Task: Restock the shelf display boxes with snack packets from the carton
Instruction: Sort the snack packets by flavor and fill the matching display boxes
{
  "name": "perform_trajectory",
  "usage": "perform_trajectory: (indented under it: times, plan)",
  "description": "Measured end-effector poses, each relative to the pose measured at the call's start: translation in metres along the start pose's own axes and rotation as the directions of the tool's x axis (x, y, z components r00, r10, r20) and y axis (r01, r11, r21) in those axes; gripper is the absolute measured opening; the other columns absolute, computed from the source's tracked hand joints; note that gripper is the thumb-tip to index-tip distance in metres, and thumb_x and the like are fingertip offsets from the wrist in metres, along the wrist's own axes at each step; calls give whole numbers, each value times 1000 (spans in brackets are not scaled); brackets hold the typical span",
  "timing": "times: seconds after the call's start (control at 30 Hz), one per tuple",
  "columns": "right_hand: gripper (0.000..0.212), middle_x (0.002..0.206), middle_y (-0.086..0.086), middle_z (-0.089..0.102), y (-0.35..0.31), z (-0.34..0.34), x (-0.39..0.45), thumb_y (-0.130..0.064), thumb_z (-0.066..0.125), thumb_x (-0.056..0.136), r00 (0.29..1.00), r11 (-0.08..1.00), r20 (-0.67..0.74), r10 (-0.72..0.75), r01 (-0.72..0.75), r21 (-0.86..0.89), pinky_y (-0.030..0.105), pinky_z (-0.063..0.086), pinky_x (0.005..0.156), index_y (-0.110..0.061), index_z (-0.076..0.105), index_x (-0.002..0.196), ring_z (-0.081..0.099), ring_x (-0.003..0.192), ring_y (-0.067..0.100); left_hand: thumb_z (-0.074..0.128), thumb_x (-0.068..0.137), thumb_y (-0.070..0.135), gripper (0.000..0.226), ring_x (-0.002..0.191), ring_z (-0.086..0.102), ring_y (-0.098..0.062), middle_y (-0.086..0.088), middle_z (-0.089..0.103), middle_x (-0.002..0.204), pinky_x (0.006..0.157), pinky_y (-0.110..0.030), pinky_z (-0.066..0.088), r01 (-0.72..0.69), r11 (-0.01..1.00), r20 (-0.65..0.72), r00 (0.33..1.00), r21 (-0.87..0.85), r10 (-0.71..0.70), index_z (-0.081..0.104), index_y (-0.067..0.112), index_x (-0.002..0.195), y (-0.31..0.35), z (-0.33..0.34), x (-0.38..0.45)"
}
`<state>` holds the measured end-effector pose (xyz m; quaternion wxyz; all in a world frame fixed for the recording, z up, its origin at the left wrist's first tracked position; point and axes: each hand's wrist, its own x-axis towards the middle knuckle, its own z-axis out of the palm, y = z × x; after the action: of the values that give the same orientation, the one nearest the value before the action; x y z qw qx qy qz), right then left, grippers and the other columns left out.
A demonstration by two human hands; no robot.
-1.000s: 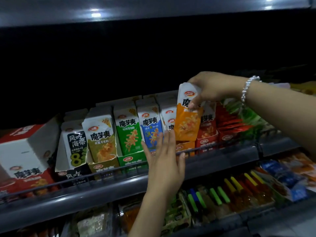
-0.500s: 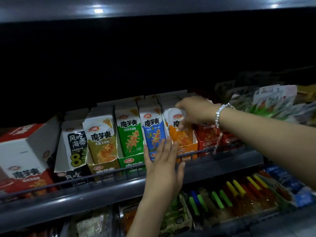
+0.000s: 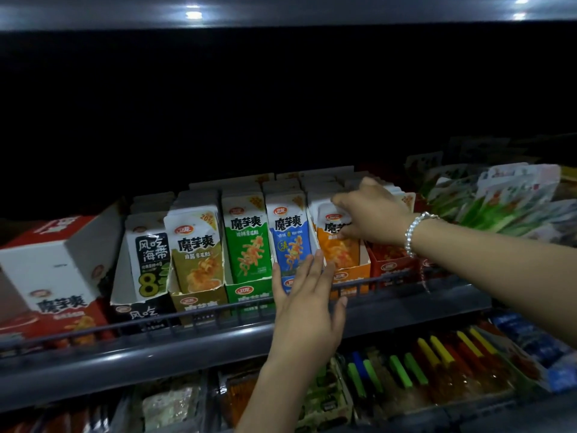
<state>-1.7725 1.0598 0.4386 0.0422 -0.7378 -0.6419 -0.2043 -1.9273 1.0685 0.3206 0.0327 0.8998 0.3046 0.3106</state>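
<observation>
Now two hands, right hand [image 3: 370,214] gripping one orange packet [image 3: 338,245], left hand [image 3: 307,304] flat.

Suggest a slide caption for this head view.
Right hand seats an orange packet in its display box; left hand steadies.

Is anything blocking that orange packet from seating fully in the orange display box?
Nothing visible does. The right hand holds the orange packet already standing at the front of the orange display box. The left hand lies flat against the blue box beside it.
</observation>
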Motion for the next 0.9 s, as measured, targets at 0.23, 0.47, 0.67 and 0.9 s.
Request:
perform_trajectory:
  times: [0.23,0.47,0.67,0.9]
  plan:
    - [37,100,1,60,6,7,-1,-40,65,84,994,998,-90,56,-54,20,25,25,75,-18,51,112,40,110,24,14,85,55,73,147,15,-11,4,22,158,111,-41,-23,1,1000,11,1000,-13,-1,35,23,147,0,-1,-1]
    - [57,118,1,57,7,-14,0,-45,70,78,989,1000,149,23,-24,2,28,31,87,-19,49,124,39,122,25,18,87,53,68,145,23,-11,4,29,156,113,-44,-15,6,1000,8,1000,-10,-6,42,24,143,-1,1,0]
    - [62,127,0,54,8,-23,5,-44,73,76,968,1000,250,-19,16,12,24,26,84,-18,49,127,44,120,20,39,84,49,50,125,54,-12,4,59,134,108,-42,13,19,999,10,1000,30,-19,62,26,122,-4,5,1]
    - [79,132,-2,47,9,12,12,-54,69,74,1000,995,-26,6,-9,-95,32,23,99,-24,32,137,39,122,19,39,85,48,49,126,53,-12,4,58,134,108,-43,12,10,998,-23,1000,59,-9,62,27,122,-4,8,0]
